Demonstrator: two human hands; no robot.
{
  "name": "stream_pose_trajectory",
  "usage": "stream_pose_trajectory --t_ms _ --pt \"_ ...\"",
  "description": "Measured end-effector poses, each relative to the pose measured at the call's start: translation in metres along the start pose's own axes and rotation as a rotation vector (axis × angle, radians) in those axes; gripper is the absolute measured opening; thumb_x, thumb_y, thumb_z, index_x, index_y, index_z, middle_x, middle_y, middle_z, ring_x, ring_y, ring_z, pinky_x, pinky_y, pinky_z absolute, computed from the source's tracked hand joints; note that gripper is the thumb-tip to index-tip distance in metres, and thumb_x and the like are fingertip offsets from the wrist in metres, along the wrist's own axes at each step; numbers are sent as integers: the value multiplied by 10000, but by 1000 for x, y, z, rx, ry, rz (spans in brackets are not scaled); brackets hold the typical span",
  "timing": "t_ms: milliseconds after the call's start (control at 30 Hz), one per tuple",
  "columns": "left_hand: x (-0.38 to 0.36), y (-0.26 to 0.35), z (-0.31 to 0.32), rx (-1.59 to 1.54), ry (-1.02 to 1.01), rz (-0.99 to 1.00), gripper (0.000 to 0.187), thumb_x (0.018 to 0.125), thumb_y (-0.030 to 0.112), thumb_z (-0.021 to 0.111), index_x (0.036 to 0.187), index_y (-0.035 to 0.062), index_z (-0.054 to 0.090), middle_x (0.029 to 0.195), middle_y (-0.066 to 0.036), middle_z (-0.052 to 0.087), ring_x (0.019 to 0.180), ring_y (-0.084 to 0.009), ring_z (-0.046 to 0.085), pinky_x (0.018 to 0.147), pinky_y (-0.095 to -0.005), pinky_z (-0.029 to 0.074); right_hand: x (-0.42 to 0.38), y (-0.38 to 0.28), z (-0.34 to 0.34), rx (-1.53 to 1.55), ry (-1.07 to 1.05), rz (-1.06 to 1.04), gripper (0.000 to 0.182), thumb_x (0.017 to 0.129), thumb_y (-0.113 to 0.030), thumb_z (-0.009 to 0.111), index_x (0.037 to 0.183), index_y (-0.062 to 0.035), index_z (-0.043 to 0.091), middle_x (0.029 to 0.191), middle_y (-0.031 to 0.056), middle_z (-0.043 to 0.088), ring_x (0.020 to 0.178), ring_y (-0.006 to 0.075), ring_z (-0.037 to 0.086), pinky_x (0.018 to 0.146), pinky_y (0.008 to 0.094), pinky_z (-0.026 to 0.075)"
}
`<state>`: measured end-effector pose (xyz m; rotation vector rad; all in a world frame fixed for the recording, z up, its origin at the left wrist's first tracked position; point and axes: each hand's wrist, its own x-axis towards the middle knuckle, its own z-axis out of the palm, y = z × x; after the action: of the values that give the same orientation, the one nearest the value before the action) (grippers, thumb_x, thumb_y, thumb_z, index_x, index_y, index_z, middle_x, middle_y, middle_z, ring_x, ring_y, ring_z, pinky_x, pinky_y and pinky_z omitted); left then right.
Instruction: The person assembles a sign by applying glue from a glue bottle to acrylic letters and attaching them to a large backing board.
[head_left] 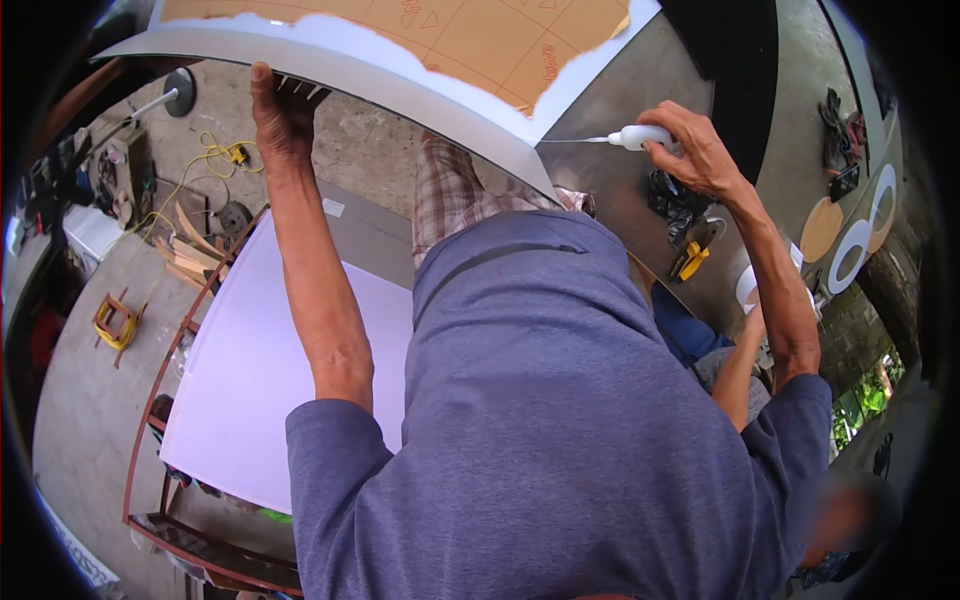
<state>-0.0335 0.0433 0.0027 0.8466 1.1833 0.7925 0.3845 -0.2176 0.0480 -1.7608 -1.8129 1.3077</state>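
My left hand (288, 115) is at the near edge of a curved grey-white strip (350, 72), its thumb up against the edge and its fingers reaching underneath. The strip bends along the border of a white sheet (585, 75), partly covered by torn brown protective paper (470, 40). In my right hand (695, 150) is a white squeeze bottle (640, 137), lying on its side with fingers wrapped round it. Its long thin nozzle points left, the tip close to the corner of the white sheet where the strip passes.
A dark worktop (640, 90) carries a black plastic bag (675, 205), a yellow-handled tool (692, 260) and white rings (850, 255). Another person's forearm (740, 375) is at lower right. A large white panel (290, 370) rests on a metal frame at left; a yellow cord (180, 180) crosses the floor.
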Motion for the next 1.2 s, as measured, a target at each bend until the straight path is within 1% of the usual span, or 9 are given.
stream_pose_trajectory --t_ms 467,667,700,800,833,933,967,1067,1200 --pt "2 -3 -3 10 5 -29 1087 640 770 751 1450 106 459 1408 -170 521 1301 -368 502 1006 -587 452 -28 10 -6 35 28 65 264 817 -118 655 1057 -12 629 940 150 644 805 295 643 715 383 506" --pt "-2 2 3 7 15 -44 1120 649 779 737 1465 77 428 1428 -176 500 1302 -374 500 1017 -583 445 -53 35 -26 231 98 242 263 881 -164 650 1111 -35 653 1001 103 705 884 195 660 821 311 523" --pt "-2 2 2 6 18 -49 1127 648 779 738 1471 77 419 1438 -178 489 1305 -376 496 1021 -582 441 -57 42 -28 418 82 363 381 897 -182 693 1240 -31 625 1128 80 688 990 186 650 939 308 505" --pt "4 -1 -2 5 15 -59 1150 645 779 740 1486 76 393 1464 -182 460 1316 -380 484 1033 -581 427 -60 40 -13 868 396 251 573 869 -183 758 1366 -2 539 1231 82 644 1089 189 628 1046 327 455" --pt "4 -2 -4 6 15 -70 1158 643 779 741 1490 75 385 1470 -183 452 1320 -381 480 1038 -581 422 -58 39 -12 982 385 214 735 837 -182 801 1448 19 445 1321 109 592 1151 192 604 1113 358 405" --pt "1 -1 0 0 10 -77 1179 638 782 743 1503 78 362 1485 -192 432 1338 -381 463 1056 -584 399 -49 45 9 1185 402 149 567 856 -120 777 1349 12 531 1176 115 668 1121 195 615 1040 343 455" --pt "3 -3 -3 -7 2 -84 1177 639 781 744 1503 80 361 1483 -193 433 1337 -381 465 1057 -584 399 -38 28 16 1189 545 154 472 843 -96 786 1260 4 588 1089 81 692 1069 168 624 974 315 483" --pt "3 -4 -5 -24 -9 -91 1162 647 770 749 1504 90 357 1473 -200 442 1325 -383 479 1053 -578 411 -17 43 50 1022 861 210 419 823 -92 807 1189 3 627 1076 72 688 1020 144 629 934 290 494" --pt "3 0 0 -32 -28 -93 1161 660 764 746 1496 64 349 1441 -215 467 1288 -386 512 1041 -568 434 4 52 69 818 1068 350 387 805 -66 821 1142 -2 644 1017 35 693 945 109 645 870 249 502"
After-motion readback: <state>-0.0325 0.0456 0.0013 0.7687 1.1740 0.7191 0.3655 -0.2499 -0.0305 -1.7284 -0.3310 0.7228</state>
